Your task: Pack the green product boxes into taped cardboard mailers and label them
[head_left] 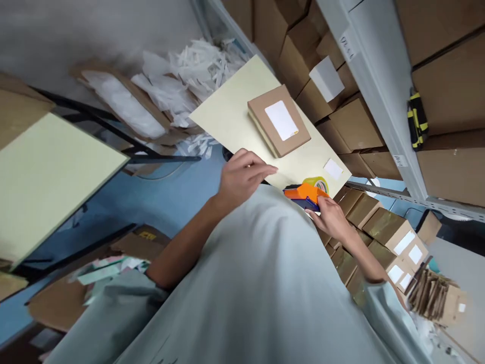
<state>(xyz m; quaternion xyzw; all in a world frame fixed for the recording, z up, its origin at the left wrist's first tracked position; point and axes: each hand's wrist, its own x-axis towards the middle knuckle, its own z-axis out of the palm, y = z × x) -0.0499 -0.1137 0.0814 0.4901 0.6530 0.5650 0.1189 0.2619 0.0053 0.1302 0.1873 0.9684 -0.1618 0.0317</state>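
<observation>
My right hand (331, 217) grips an orange and dark blue tape dispenser (307, 193) low over the near right edge of a pale table (223, 108). A roll of yellow tape (321, 183) shows right behind the dispenser's body; whether it is mounted there I cannot tell. Left of it, my left hand (244, 177) hovers by the table's near edge with thumb and fingertips pressed together. Anything pinched between them is too small to make out. Beyond both hands lies a closed cardboard box (261, 108) bearing a white label (281, 120), apart from my fingers.
Shelving with a grey post (382, 91) and stacked cartons borders the table on the right. A yellow-black tool (417, 120) hangs there. A white label (333, 169) lies on the tabletop. White scraps (204, 60) heap behind; another pale table (56, 177) stands left.
</observation>
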